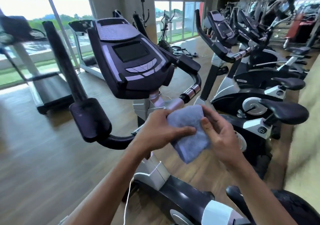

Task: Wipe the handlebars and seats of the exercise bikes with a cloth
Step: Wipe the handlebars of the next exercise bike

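1. Your left hand and right hand both hold the folded cloth in mid-air, just below the centre of the view and in front of the nearest bike's console.
2. Your left fingers curl round the cloth's 9 o'clock edge, with the thumb laid across its face. Your right thumb presses the 3 o'clock side; the other right fingers go behind the fabric, so how far they close you cannot tell.
3. The cloth looks like thick terry: light, soft and floppy. It will likely sag or unfold if you pinch only one corner, so keep it as a folded pad filling one palm.
4. It should bend easily round a tube, which suits the curved handlebar at 12 o'clock from the cloth, and the padded grip at 9 o'clock.
5. Nothing here shows the cloth touching the bike yet; I judge wiping on this machine is not under way.
6. The seats of the next bikes sit at 3 o'clock, well apart from your hands.
7. A thin white cord hangs at 7 o'clock; mind it does not snag.
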The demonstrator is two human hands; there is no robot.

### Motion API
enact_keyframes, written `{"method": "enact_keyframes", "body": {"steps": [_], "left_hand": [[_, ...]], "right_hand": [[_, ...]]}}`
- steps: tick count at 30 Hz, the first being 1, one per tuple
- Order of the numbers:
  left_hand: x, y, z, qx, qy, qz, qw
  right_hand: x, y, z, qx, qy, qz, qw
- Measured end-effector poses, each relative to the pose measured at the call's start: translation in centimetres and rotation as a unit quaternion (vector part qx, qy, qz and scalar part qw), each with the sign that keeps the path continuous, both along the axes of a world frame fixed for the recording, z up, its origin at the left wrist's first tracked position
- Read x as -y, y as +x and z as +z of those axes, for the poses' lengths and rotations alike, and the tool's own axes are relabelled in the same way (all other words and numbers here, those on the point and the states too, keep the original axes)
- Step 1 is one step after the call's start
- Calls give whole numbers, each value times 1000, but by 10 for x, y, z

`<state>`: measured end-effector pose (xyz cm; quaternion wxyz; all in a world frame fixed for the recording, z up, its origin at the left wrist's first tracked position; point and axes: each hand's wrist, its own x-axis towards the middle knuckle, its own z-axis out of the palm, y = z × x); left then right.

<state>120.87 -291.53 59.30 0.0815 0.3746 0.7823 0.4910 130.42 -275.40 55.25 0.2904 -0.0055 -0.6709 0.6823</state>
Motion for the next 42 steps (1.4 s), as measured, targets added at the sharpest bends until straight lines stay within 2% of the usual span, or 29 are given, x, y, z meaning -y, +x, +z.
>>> {"method": "enact_keyframes", "body": {"steps": [2, 5, 8, 11, 13, 16, 19, 23, 25, 27, 31, 33, 35, 36, 38, 40, 42], "left_hand": [[21, -5, 16, -98, -6, 92, 991], [67, -16, 51, -179, -47, 201, 962], [118, -47, 86, -208, -56, 272, 938], [167, -95, 113, -212, -56, 298, 929], [189, -129, 126, -188, -74, 296, 934], [203, -177, 127, -143, -133, 266, 944], [213, -216, 121, -117, -168, 245, 948], [226, -239, 124, -45, -177, 211, 960], [233, -243, 128, -60, -173, 192, 964], [238, -244, 130, -93, -148, 195, 965], [245, -254, 132, -144, -139, 178, 964], [255, -259, 134, -125, -140, 121, 975], [265, -262, 136, -75, -77, 79, 991], [268, -264, 137, -70, -22, 90, 993], [267, -274, 138, -118, 78, 164, 976], [261, -292, 141, -157, 131, 244, 948], [252, -309, 147, -165, 147, 281, 934]], "right_hand": [[13, -19, 12, -9, 81, -34, 996], [46, -48, 31, -81, 177, -55, 979], [91, -77, 58, -180, 272, -54, 944], [136, -117, 85, -228, 330, -24, 916], [162, -151, 100, -209, 354, 9, 912], [193, -198, 113, -93, 392, 74, 912], [213, -241, 110, -2, 478, 101, 873], [222, -266, 94, -2, 577, 34, 816], [222, -267, 96, -21, 581, 5, 814], [222, -269, 101, -30, 583, -3, 812], [237, -286, 98, -38, 627, -26, 778], [239, -291, 90, -41, 636, -34, 770], [237, -294, 85, -28, 633, -34, 773], [236, -294, 84, -21, 628, -31, 777], [236, -298, 83, -30, 630, -41, 775], [239, -301, 80, -62, 644, -70, 759], [242, -307, 78, -88, 646, -95, 753]]}}
